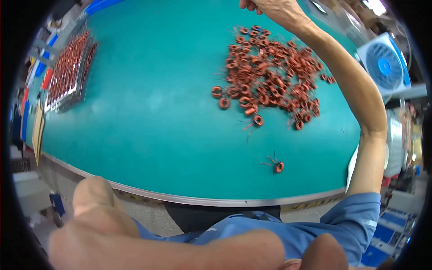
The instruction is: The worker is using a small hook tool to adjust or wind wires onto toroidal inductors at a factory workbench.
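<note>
1. Step in hand, as a judgement: a reach over the far side of the pile of copper-wound ring coils [270, 74]. No coil is visibly picked up.
2. Right hand [270, 8] sits at the top edge of the view, past the far edge of the pile, arm stretched across the bench [148, 135]. Its grip is cut off by the frame, so how far open it is, or whether it has hold of anything, cannot be told.
3. Left hand [96, 198] is low in the view, close to the camera, off the near rim of the bench. It touches no part. Fingers are out of sight, so its grip cannot be told either.
4. The pile lies loose on the green bench top, right of centre. A few coils [221, 96] have strayed to its left edge.
5. One single coil [278, 165] with its leads sticking out lies alone near the front rim, well apart from the pile.
6. A tray of more coils [67, 72] stands at the far left of the bench, well apart from both hands.
7. A fan [383, 65] stands off the right side.
8. Next move, as a judgement: any pick from the pile calls for a fine pinch on one ring, since leads tangle with neighbours.
</note>
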`<act>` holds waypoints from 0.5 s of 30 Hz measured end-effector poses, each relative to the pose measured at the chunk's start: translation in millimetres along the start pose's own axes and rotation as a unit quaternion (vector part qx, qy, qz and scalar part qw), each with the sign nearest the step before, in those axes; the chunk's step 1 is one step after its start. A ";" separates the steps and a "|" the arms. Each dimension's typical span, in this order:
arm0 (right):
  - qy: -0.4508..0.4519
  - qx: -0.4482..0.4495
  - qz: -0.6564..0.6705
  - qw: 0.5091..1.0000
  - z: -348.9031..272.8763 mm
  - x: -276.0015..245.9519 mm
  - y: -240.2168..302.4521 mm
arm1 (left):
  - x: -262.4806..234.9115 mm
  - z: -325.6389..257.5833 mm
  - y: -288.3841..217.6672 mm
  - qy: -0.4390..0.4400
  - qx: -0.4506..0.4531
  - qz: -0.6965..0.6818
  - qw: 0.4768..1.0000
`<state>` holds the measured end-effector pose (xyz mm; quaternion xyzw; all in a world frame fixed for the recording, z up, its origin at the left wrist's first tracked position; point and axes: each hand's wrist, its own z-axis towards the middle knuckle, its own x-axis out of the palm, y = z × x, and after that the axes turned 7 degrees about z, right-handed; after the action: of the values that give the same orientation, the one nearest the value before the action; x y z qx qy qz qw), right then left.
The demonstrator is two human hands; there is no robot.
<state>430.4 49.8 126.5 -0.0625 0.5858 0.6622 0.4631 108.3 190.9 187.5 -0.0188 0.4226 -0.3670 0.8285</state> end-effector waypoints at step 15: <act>-0.060 -0.125 -0.091 0.986 -331.9 -25.5 -35.6 | 90.3 51.5 -197.8 0.086 0.132 -0.126 0.979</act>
<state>316.6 -244.7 15.4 -0.1333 0.4615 0.6882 0.5438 61.6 -24.2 226.1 0.0694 0.4344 -0.5215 0.7311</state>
